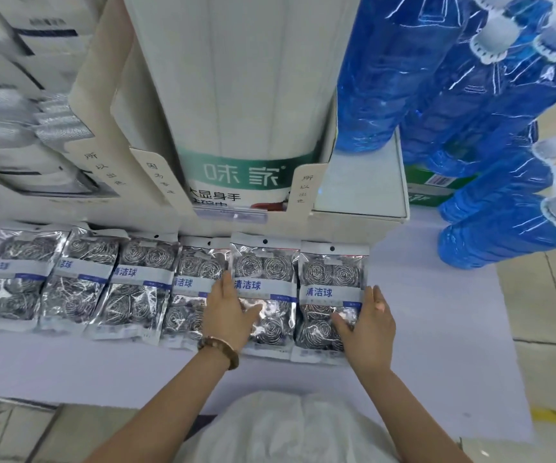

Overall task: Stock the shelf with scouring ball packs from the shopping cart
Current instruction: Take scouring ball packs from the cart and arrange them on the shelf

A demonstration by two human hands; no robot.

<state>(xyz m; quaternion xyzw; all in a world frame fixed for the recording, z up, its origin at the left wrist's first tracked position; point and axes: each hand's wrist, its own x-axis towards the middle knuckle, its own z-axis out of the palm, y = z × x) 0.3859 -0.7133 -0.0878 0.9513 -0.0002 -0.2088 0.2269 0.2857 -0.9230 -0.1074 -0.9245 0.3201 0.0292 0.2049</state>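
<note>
Packs [136,282] holding scouring balls [275,267] line the shelf [437,312].

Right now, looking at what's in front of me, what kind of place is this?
Most likely a shop aisle: identical scouring ball packs lie in a row on the shelf, shrink-wrapped blue bottles sit at the right, and what looks like a price-tag strip fronts the display box behind.
</note>
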